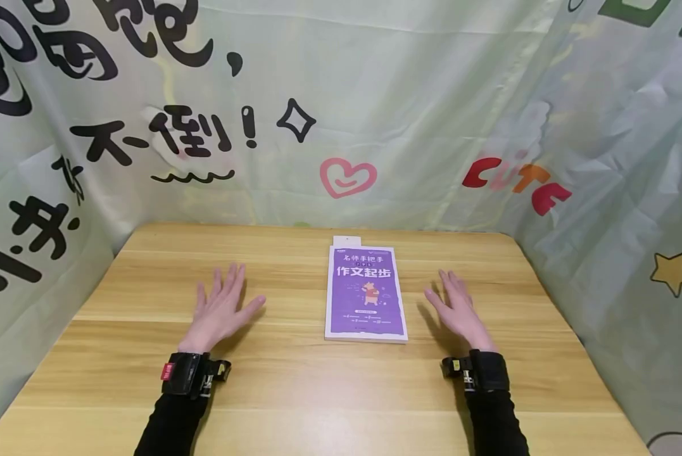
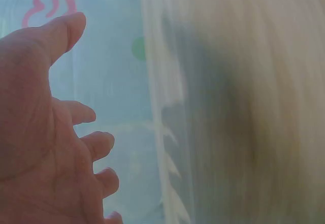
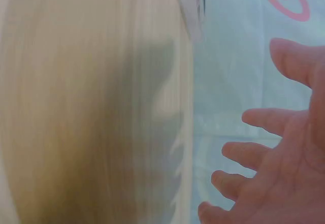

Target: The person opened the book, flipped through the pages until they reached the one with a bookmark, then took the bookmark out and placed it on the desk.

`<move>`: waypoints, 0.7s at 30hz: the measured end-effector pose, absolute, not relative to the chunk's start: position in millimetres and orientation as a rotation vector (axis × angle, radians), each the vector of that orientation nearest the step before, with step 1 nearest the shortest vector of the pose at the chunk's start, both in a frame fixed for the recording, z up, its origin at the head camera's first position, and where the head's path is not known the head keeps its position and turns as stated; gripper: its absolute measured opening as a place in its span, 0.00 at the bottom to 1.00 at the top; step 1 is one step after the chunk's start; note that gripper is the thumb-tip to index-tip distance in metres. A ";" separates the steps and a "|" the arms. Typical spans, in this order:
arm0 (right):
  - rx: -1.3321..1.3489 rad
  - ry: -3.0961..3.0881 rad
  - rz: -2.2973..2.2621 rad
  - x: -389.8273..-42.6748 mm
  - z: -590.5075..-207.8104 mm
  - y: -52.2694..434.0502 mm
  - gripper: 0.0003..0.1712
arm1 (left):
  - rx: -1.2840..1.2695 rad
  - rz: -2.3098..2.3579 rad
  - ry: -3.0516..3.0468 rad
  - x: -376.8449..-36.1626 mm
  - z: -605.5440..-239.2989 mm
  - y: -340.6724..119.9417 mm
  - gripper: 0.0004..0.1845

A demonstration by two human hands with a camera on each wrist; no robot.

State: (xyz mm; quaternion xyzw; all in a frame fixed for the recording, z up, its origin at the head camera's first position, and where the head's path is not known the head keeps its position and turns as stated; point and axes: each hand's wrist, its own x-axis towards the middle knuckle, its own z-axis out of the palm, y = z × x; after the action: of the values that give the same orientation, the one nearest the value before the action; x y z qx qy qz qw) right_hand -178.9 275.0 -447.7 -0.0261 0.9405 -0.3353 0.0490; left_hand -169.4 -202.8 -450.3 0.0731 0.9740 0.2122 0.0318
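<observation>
A purple book (image 1: 366, 316) with white borders and a cartoon bear on its cover lies flat on the wooden table, between the two hands. From under its far edge sticks out a small white tab (image 1: 347, 241). My left hand (image 1: 220, 313), fingers spread, is held over the table to the left of the book and touches nothing. To the book's right, my right hand (image 1: 459, 313) is held likewise, nearer to the book. In the left wrist view the left palm (image 2: 45, 142) shows bare; the right palm (image 3: 289, 173) is bare too in the right wrist view.
The wooden table (image 1: 272, 392) reaches back to a pale printed curtain (image 1: 420, 114), which hangs behind it and on both sides. Black straps with small cameras (image 1: 189, 375) sit on both wrists. A dark cable (image 1: 677, 434) shows at the lower right.
</observation>
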 end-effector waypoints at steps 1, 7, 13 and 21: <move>-0.081 2.844 -1.070 -179.7 -448.2 274.2 0.46 | 0.227 0.692 2.977 -169.8 -449.8 -202.2 0.50; -0.094 2.734 -1.356 -183.8 -453.1 266.8 0.42 | 0.240 0.856 2.869 -173.1 -449.7 -196.9 0.50; 0.000 2.515 -1.719 -185.0 -456.1 255.1 0.40 | 0.259 0.950 2.831 -173.6 -452.2 -190.9 0.48; 0.069 2.211 -2.013 -186.5 -461.6 241.4 0.40 | 0.283 1.085 2.761 -174.6 -454.2 -177.5 0.46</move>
State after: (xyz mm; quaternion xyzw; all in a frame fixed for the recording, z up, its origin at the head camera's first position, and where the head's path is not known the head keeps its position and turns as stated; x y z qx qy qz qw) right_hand -186.5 241.4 -461.6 0.0229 0.7372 -0.6711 0.0751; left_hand -174.6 -177.5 -454.2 0.0947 0.9235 0.3628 0.0809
